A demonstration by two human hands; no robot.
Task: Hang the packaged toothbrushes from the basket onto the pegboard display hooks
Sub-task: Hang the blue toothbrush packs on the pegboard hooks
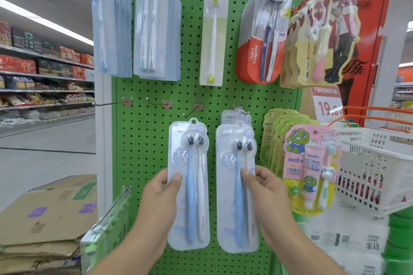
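My left hand (162, 187) pinches a clear two-toothbrush pack (188, 185) by its left edge, holding it upright before the green pegboard (147, 140). Its hang hole sits just below a bare hook (192, 112). My right hand (261, 182) pinches a second identical pack (237, 187), upright, its top near the hook (240, 109) that carries another such pack behind it. The white basket (368, 163) stands at the right.
Two more bare hooks (156, 102) stick out of the middle row on the left. Rows of hung toothbrush packs fill the top, and kids' toothpaste sets (310, 167) hang on the right. Flattened cardboard boxes (44, 219) lie low on the left beside the aisle.
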